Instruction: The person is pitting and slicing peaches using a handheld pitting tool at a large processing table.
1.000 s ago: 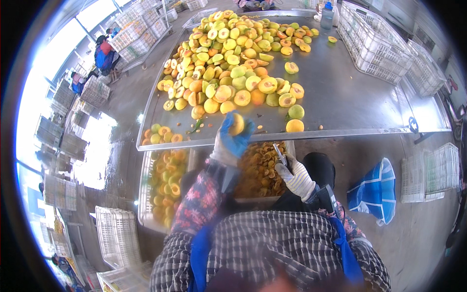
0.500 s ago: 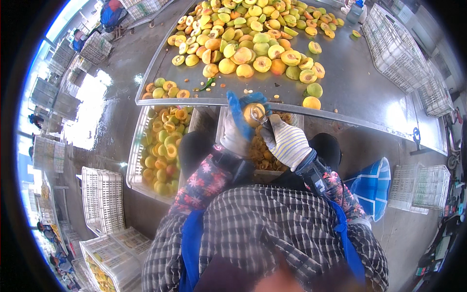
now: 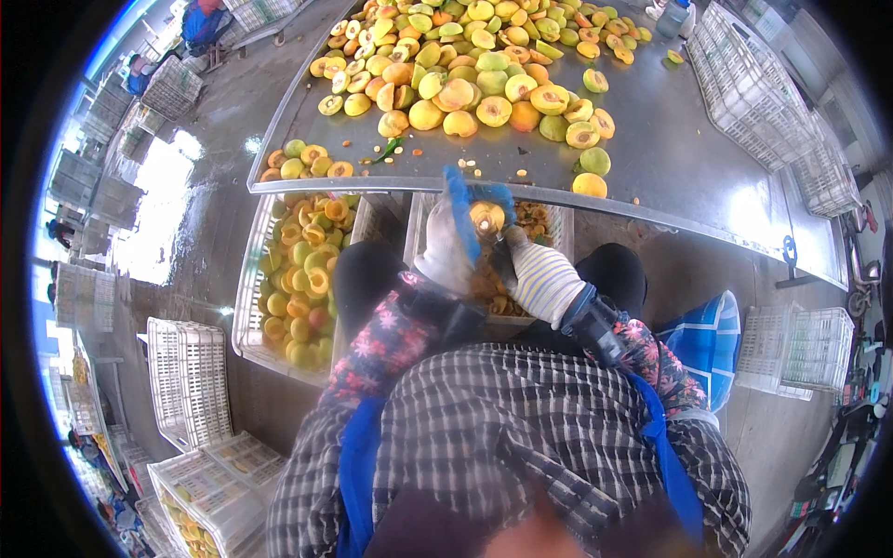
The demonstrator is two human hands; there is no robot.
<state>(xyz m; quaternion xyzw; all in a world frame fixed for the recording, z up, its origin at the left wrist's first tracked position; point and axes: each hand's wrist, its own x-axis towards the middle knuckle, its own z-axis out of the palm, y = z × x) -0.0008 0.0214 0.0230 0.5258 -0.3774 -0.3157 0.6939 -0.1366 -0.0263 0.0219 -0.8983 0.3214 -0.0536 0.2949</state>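
Note:
My left hand (image 3: 446, 244), in a white glove with blue fingers, holds a halved peach (image 3: 486, 217) just in front of the table's near edge. The cut face is turned up, with a pale centre showing. My right hand (image 3: 546, 279), in a striped glove with a dark thumb area, grips a small metal pitting tool (image 3: 502, 239) against the lower right side of the peach. Most of the tool is hidden by fingers and fruit. Below my hands, a crate of brown pits and scraps (image 3: 535, 221) stands between my knees, partly covered by the gloves.
Many peach halves (image 3: 456, 93) are heaped on the metal table (image 3: 670, 158). A white crate (image 3: 244, 321) of halves stands left of my knees. Stacked white crates (image 3: 191, 381) are farther left, others (image 3: 795, 349) at right near a blue checked bag (image 3: 712, 344).
The tool's metal loop, earlier across the cut face, has moved down to the peach's lower edge. My right hand has dropped slightly, and the whole view has shifted a little.

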